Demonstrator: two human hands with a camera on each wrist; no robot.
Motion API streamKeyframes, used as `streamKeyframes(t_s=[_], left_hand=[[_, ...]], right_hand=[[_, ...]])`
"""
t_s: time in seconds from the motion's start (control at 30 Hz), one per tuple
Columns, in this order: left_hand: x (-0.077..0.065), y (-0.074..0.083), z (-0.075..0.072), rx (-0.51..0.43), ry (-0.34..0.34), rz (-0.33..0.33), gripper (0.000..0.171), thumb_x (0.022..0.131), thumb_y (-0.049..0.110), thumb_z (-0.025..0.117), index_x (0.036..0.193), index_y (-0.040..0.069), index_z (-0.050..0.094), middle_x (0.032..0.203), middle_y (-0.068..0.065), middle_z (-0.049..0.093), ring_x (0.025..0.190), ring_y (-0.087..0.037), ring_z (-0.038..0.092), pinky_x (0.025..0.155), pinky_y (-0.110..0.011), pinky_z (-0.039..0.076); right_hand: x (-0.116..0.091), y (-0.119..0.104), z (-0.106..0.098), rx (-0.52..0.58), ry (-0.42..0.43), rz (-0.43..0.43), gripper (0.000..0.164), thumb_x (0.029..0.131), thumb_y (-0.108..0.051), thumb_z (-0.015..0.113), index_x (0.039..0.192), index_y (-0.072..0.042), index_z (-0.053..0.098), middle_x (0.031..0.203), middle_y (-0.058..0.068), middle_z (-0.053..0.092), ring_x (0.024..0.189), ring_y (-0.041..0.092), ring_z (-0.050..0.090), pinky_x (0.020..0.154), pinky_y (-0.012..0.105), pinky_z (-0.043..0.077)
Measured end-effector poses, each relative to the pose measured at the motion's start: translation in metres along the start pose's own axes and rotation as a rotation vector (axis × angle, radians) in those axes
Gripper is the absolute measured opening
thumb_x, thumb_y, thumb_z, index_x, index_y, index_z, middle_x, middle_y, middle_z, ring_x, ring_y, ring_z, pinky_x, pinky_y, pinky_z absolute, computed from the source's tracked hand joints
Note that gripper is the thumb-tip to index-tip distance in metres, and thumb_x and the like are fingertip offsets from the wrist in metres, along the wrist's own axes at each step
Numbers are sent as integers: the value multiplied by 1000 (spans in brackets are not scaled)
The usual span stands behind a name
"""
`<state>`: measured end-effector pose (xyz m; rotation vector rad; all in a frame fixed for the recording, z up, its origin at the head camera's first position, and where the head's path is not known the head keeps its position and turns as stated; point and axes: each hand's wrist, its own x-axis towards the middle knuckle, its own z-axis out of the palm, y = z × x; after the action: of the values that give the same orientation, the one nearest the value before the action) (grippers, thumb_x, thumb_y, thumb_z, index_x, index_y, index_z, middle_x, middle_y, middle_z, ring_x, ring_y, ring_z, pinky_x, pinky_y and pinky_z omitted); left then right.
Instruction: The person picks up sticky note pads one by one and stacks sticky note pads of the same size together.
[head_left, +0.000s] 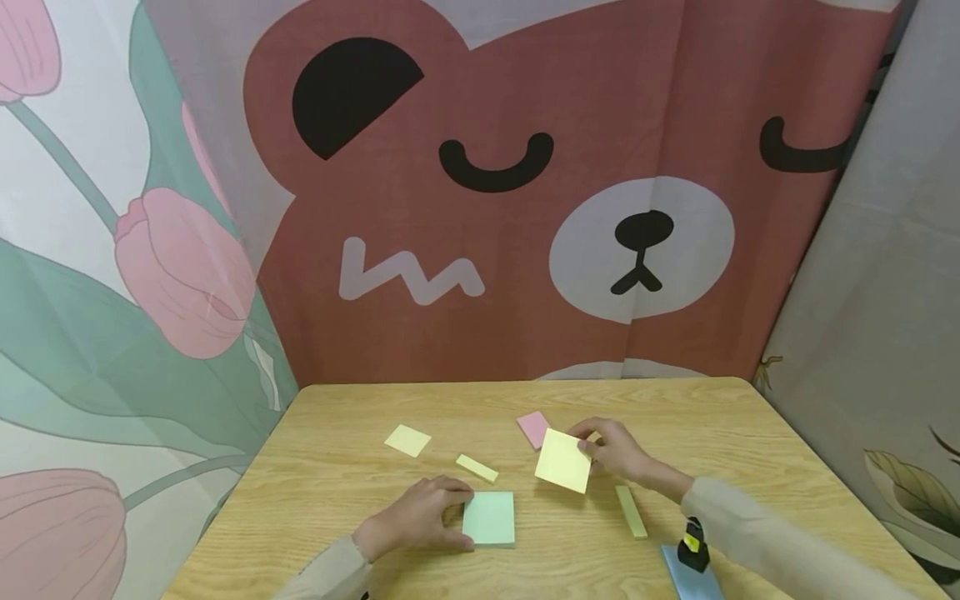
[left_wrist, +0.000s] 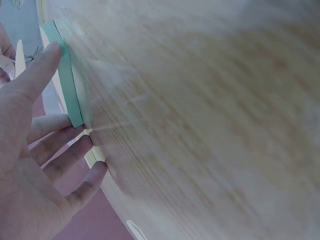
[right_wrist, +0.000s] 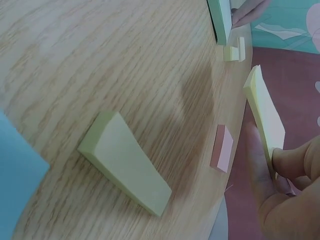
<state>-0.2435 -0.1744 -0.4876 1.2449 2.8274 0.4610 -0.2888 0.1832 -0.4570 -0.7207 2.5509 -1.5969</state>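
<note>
My left hand (head_left: 420,514) holds a mint-green sticky note pad (head_left: 489,521) that lies on the table. In the left wrist view, the thumb and index finger touch the green pad (left_wrist: 67,80) near its two ends. Raised above the table, a pale yellow sticky note pad (head_left: 562,461) is pinched by its right side in my right hand (head_left: 618,452). The right wrist view shows the thumb on one face of this yellow pad (right_wrist: 267,112) and fingers on the other. A pink pad (head_left: 533,429) lies just behind it.
On the wooden table (head_left: 337,483) lie a small yellow pad (head_left: 408,440), a narrow yellow pad (head_left: 477,468) and a narrow yellow-green pad (head_left: 631,512). A blue pad (head_left: 686,575) lies at the front right, under a black object (head_left: 693,550). Printed cloth (head_left: 525,333) hangs behind.
</note>
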Motion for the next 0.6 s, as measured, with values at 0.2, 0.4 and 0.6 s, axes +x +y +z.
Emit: streamKeyframes(t_s=[0.2, 0.4, 0.6], left_hand=[[0, 2, -2, -2, -9, -13, 76, 84, 58, 70, 132, 0, 61, 134, -9, 58, 123, -27, 54, 99, -52, 46], [0, 2, -1, 5, -11, -18, 76, 83, 58, 70, 132, 1, 61, 134, -8, 58, 123, -28, 54, 98, -52, 47], [0, 2, -1, 2, -6, -8, 74, 84, 57, 70, 132, 1, 61, 134, -10, 58, 123, -29, 54, 98, -53, 47]], right_hand=[[-1, -3, 5, -16, -7, -2, 21, 96, 10, 54, 115, 15, 61, 112, 31, 55, 72, 23, 64, 56, 45, 58], [-1, -4, 9, -20, -33, -28, 20, 96, 9, 54, 115, 14, 62, 106, 25, 56, 71, 22, 65, 57, 44, 58], [0, -4, 13, -38, -48, -50, 20, 95, 12, 53, 112, 12, 64, 104, 23, 57, 68, 19, 65, 57, 41, 58]])
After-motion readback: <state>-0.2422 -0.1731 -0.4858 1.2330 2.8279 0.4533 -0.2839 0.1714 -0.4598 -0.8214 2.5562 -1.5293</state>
